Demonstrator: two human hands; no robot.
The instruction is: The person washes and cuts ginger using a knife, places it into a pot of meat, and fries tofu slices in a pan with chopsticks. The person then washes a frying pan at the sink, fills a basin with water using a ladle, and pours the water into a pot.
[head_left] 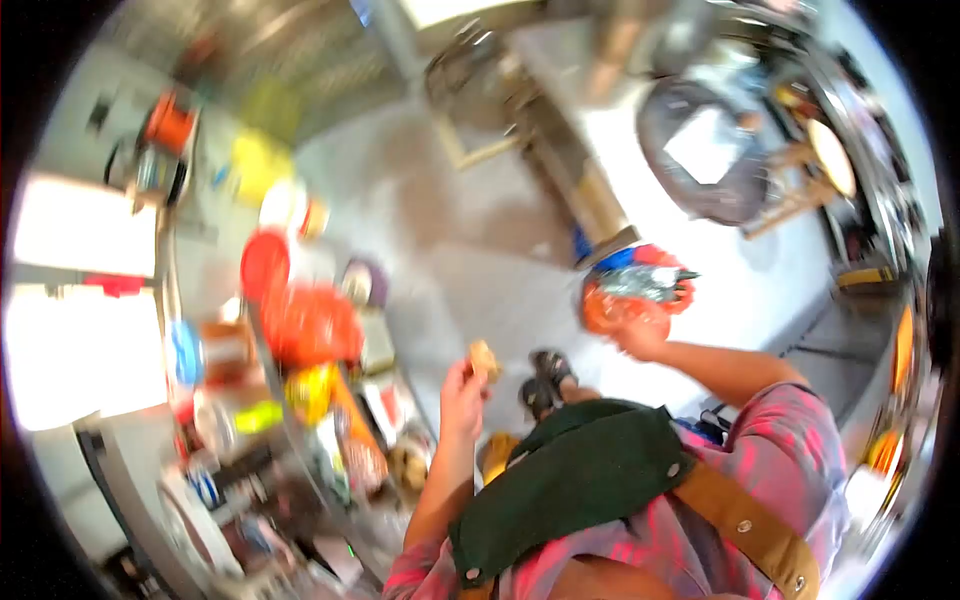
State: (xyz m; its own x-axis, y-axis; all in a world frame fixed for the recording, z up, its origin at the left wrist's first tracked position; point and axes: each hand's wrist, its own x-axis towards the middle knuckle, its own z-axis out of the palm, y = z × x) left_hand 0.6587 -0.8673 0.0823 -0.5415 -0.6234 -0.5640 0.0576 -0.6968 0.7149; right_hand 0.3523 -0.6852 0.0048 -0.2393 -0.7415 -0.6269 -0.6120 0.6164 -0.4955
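Leftward, the left hand (461,402) pinches a tan piece (485,361), well apart from the orange bag (602,310) the right hand (641,342) grips

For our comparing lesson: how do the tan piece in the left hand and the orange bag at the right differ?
Size: the tan piece is small; the orange bag is much larger.
Colour: the tan piece is pale brown; the orange bag is vivid orange-red.
Shared: each is at a hand, left hand or right hand.

Dark green apron bib (575,490), round metal studs (673,470), brown strap (740,517), grey shirt (788,445) streaked with pink, dark footwear (537,398)
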